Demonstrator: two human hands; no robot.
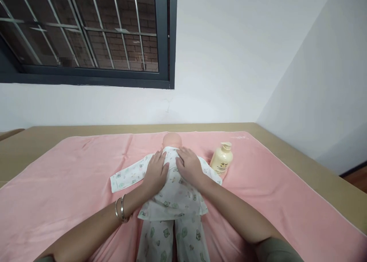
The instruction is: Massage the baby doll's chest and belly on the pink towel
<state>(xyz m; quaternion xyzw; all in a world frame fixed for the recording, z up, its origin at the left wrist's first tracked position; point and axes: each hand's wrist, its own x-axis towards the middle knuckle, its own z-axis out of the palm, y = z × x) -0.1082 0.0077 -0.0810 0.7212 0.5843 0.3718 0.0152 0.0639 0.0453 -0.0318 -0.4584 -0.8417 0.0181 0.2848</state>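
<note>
A baby doll point(174, 201) in white pajamas with a small green and brown print lies with its bald head away from me and its legs toward me. No face shows on it, only the smooth back of the head. My left hand point(156, 173) rests flat on the left of its upper back, fingers stretched forward. On the right of the upper back lies my right hand point(189, 167), also flat, its fingers extended toward the doll's neck. Both palms are hidden against the cloth. The doll's sleeves spread out to either side.
Beside the doll's right sleeve a cream pump bottle point(222, 159) stands slightly tilted. A pink blanket point(86, 170) covers most of the tan surface point(304, 166). Behind it rises a white wall point(218, 63) with a dark-framed, barred window point(163, 44).
</note>
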